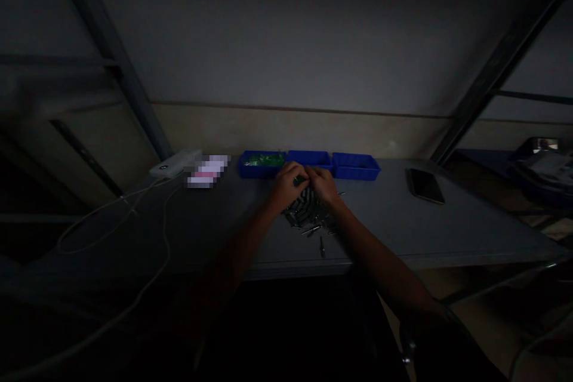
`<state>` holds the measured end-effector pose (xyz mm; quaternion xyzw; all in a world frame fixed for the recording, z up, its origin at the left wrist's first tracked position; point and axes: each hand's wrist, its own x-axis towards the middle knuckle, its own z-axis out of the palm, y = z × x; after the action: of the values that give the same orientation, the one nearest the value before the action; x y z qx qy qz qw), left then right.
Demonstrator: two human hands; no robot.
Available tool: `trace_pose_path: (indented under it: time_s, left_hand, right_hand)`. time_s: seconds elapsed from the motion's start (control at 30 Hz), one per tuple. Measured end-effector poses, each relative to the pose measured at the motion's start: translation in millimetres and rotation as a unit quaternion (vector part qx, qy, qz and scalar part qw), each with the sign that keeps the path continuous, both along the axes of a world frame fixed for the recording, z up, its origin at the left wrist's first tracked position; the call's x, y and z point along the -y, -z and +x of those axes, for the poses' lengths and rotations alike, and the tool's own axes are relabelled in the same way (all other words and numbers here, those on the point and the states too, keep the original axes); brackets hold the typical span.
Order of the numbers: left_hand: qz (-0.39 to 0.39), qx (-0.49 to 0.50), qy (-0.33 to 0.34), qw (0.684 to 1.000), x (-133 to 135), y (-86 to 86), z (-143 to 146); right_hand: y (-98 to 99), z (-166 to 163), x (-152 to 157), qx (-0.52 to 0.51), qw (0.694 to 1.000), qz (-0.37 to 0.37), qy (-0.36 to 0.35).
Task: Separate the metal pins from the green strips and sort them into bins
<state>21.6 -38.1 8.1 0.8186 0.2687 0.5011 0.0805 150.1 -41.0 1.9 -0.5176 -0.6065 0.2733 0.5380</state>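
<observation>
My left hand and my right hand meet over a pile of small dark metal parts on the grey table. Both hands have their fingers curled together around a small dark piece held between them. What the piece is stays too dim to make out. A few loose parts, one like a screw, lie near the table's front edge.
Three blue bins stand in a row behind my hands; the left one holds green pieces. A white power bank with a cable lies at the left, a dark phone at the right.
</observation>
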Motion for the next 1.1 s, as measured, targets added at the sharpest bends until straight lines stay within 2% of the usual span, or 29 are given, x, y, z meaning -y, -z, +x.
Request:
trace_pose_path:
  time_s: [0.1,0.23,0.33,0.4,0.47,0.53,0.6,0.67,0.77,0.87,1.0,1.1]
  left_hand:
    - [-0.04,-0.018,0.015,0.999,-5,1.1,-3]
    - [-0.175,0.084,-0.024,0.981,-17,3.8,-11]
    - [-0.27,0.092,0.025,0.958,-23,2.0,-20]
    - [-0.289,0.067,0.064,0.953,-27,-1.7,-27]
    - [-0.274,0.07,0.044,0.958,-32,-6.6,-37]
    - [-0.23,0.094,-0.034,0.968,-38,-12.2,-49]
    - [-0.194,0.069,-0.105,0.973,-44,-17.5,-63]
    - [-0.181,0.012,-0.138,0.974,-48,-21.4,-75]
    - [-0.167,-0.101,-0.143,0.97,-53,-23.5,-88]
    - [-0.143,-0.185,-0.152,0.96,-60,-25.2,-92]
    - [-0.099,-0.226,-0.189,0.95,-74,-36.3,-94]
    - [-0.108,-0.254,-0.191,0.942,-82,-46.4,-95]
  right_hand:
    - [2.9,4,-4,-0.023,1.0,0.012,-0.008]
    - [3.4,5,-3,0.005,0.997,0.054,-0.047]
    - [2.1,3,0,0.083,0.991,0.083,-0.057]
    - [-0.6,4,1,0.131,0.985,0.097,-0.062]
    - [-5.4,9,3,0.141,0.983,0.108,-0.05]
    - [-11.4,17,6,0.132,0.984,0.113,-0.024]
    - [-16.8,26,12,0.146,0.983,0.11,-0.013]
    - [-19.3,34,21,0.191,0.975,0.109,-0.033]
    - [-14.4,46,36,0.261,0.956,0.118,-0.065]
    - [-1.5,57,46,0.288,0.944,0.132,-0.087]
    - [13.7,68,48,0.28,0.951,0.119,-0.057]
    - [18.1,71,45,0.278,0.953,0.113,-0.037]
